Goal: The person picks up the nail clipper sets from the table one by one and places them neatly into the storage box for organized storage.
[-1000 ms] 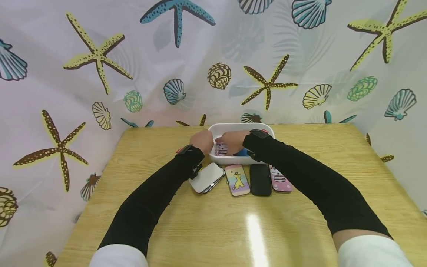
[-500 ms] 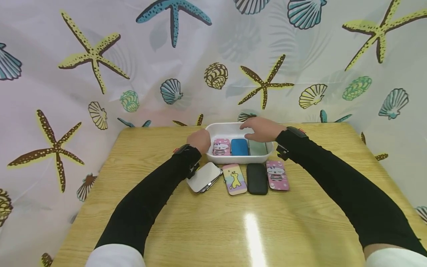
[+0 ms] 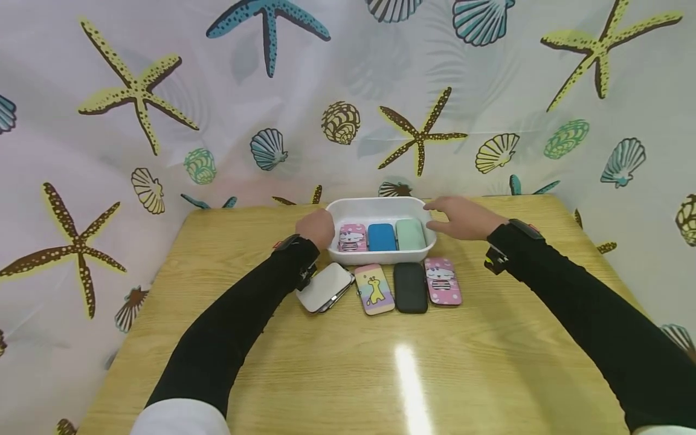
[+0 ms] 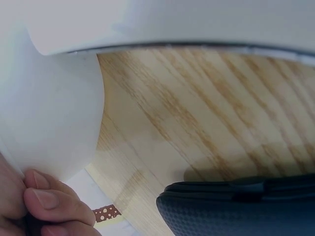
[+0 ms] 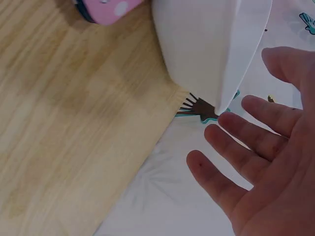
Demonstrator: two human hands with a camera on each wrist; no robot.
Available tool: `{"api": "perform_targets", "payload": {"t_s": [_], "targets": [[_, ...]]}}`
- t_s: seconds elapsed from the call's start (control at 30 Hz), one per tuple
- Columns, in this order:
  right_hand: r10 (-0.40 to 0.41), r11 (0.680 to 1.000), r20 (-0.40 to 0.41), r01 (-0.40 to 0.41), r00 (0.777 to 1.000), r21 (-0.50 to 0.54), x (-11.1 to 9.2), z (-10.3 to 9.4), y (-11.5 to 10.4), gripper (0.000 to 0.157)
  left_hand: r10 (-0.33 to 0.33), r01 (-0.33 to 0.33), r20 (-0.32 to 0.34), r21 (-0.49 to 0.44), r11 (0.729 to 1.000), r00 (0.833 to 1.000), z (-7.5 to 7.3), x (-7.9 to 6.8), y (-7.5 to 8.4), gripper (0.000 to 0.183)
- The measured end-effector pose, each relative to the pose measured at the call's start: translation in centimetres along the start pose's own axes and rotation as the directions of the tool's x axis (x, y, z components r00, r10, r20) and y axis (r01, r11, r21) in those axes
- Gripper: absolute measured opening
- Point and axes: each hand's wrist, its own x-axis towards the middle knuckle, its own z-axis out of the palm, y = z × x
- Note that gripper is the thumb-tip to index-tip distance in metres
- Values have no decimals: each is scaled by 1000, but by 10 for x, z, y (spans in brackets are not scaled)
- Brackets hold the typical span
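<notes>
A white plastic bin stands near the table's back edge. Inside it sit a pink cartoon-cat case, a blue case and a mint-green case, side by side. My left hand grips the bin's left end; in the left wrist view its curled fingers are at the rim. Just off the right end is my right hand, empty, its fingers spread and slightly bent in the right wrist view.
In front of the bin lie a white case with a metal edge, a giraffe case, a black case and another pink cat case. A sea-patterned cloth hangs behind the wooden table.
My right hand has come out of the bin and moved right past its end, uncovering the blue and mint-green cases. The left hand stays at the bin's left end.
</notes>
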Motion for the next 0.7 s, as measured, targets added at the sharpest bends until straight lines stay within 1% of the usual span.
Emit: {"api": "perform_targets", "payload": {"t_s": [0.2,0.33,0.43,0.5,0.57,0.7], "targets": [[44,998,39,-46,998,49,-15,11,1,59,1,-2,-27,-6,1000,1000,9,2,-5,25],[81,993,14,-82,997,87,-33,18,1,71,5,-5,-14,-19,1000,1000,7,-1,-3,25],[102,988,14,-103,995,111,-49,25,0,79,18,-18,0,-22,1000,1000,4,-6,-1,26],[113,987,30,-116,993,115,-59,30,-3,85,25,-24,6,-19,1000,1000,1,-8,-1,26],[107,986,57,-113,993,120,-68,36,-7,88,28,-28,8,-15,999,1000,-1,-11,-1,26],[96,985,113,-111,989,135,-79,47,-18,94,31,-31,9,1,1000,999,0,-13,-3,26]]}}
